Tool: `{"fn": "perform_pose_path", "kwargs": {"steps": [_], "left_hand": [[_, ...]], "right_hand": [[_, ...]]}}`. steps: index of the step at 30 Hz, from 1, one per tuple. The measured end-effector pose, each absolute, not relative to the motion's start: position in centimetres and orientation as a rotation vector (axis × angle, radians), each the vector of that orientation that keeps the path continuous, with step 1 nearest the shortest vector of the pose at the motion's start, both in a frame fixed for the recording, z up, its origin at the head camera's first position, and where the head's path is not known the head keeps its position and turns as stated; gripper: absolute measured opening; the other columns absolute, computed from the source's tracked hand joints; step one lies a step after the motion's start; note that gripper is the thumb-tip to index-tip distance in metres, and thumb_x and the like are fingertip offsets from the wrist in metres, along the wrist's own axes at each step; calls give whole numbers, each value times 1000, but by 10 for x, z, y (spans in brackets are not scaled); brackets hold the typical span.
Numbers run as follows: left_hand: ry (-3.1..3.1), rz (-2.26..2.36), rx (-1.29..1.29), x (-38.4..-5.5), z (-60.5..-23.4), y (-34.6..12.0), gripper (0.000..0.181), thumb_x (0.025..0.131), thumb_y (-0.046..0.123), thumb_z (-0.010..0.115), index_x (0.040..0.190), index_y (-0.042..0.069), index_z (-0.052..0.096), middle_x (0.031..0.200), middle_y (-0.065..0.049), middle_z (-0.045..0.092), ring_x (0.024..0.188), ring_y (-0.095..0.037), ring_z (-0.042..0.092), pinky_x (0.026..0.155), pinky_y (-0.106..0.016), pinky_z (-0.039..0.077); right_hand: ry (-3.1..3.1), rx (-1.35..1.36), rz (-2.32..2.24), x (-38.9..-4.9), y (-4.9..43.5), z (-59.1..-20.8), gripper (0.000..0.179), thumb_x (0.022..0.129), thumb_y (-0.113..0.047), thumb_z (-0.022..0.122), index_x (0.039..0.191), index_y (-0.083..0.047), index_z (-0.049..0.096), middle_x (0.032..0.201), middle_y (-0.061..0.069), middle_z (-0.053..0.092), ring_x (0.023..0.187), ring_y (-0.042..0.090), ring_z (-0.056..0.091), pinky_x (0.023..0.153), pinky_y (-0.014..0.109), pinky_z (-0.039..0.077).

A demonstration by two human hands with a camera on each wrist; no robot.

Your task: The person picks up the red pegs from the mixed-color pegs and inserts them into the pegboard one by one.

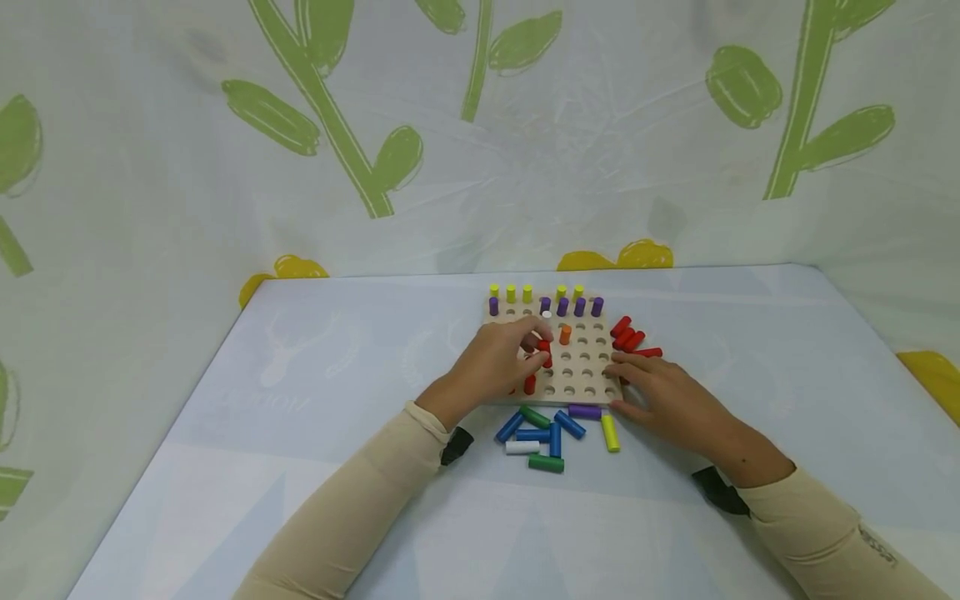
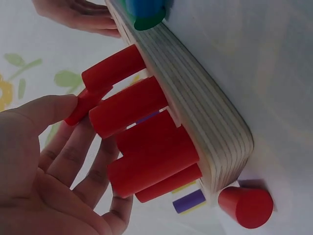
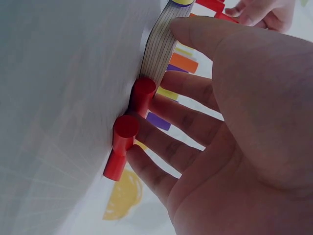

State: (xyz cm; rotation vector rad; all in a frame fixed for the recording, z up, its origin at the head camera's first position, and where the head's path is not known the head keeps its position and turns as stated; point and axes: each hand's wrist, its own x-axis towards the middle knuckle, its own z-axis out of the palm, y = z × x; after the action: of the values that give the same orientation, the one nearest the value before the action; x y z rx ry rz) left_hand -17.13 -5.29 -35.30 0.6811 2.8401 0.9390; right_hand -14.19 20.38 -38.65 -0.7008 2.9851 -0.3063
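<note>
Red peg (image 2: pixel 85 104): pinched in the left hand, raised over the board, nearer the surface's far edge than its near side; contact with the standing red pegs hard to tell.
Left hand (image 1: pixel 491 354): thumb and fingertips narrowed on that peg, reaching in from the surface's left side.
Right hand (image 1: pixel 667 404): fingers straight and spread, laid at the board's right side, thumb by its near right corner.
Standing red pegs (image 2: pixel 129 105): upright in holes of the board, just beside the left fingers.
White peg (image 1: pixel 547 317) and orange peg (image 1: pixel 565 335): upright in the board, beyond the left hand.
Board (image 1: pixel 576 364): flat near the surface's far edge, roughly midway between the far corners.
Purple row (image 1: pixel 562 307): upright, just nearer than the yellow row (image 1: pixel 527 293) at the board's far side.
Loose red pegs (image 1: pixel 633 340): beside the board, toward the surface's right edge.
Loose blue pegs (image 1: pixel 570 424): lying toward the surface's near edge, among green pegs (image 1: pixel 546 463) and a loose white one (image 1: pixel 522 447).
Loose purple peg (image 1: pixel 585 412) and loose yellow peg (image 1: pixel 611 433): near the right thumb.
Surface (image 1: pixel 225 417): pale, meeting a leaf-patterned backdrop (image 1: pixel 600 167) at the far edge.
</note>
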Motion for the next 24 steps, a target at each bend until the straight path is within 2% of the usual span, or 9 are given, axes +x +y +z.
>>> {"fn": "perform_pose_path", "kwargs": {"steps": [5, 13, 17, 24], "left_hand": [[2849, 915, 674, -172, -357, -50, 20, 96, 23, 68, 115, 18, 64, 105, 0, 76, 92, -11, 68, 74, -16, 54], [2894, 874, 718, -173, -362, -50, 18, 95, 23, 69, 111, 16, 65, 100, -1, 77, 72, -9, 63, 55, -16, 46], [2917, 846, 732, -173, -364, -49, 18, 95, 24, 69, 110, 16, 65, 98, 0, 77, 68, -8, 61, 54, -17, 45], [2920, 815, 731, -174, -365, -48, 18, 95, 25, 69, 111, 16, 66, 99, 0, 77, 69, -8, 62, 55, -16, 45]], "right_hand": [[2983, -697, -304, -141, 203, -387, 59, 85, -32, 80, 136, -11, 61, 146, 18, 54, 131, 44, 52, 100, 60, 49], [2987, -711, -300, -142, 203, -386, 57, 85, -31, 80, 135, -11, 61, 146, 18, 54, 131, 44, 53, 101, 60, 48], [2985, -701, -297, -143, 203, -386, 57, 85, -31, 80, 135, -11, 61, 145, 18, 54, 131, 44, 52, 101, 60, 48], [2985, -690, -298, -143, 204, -387, 58, 85, -32, 80, 136, -11, 61, 146, 18, 54, 132, 44, 51, 101, 61, 47]]}}
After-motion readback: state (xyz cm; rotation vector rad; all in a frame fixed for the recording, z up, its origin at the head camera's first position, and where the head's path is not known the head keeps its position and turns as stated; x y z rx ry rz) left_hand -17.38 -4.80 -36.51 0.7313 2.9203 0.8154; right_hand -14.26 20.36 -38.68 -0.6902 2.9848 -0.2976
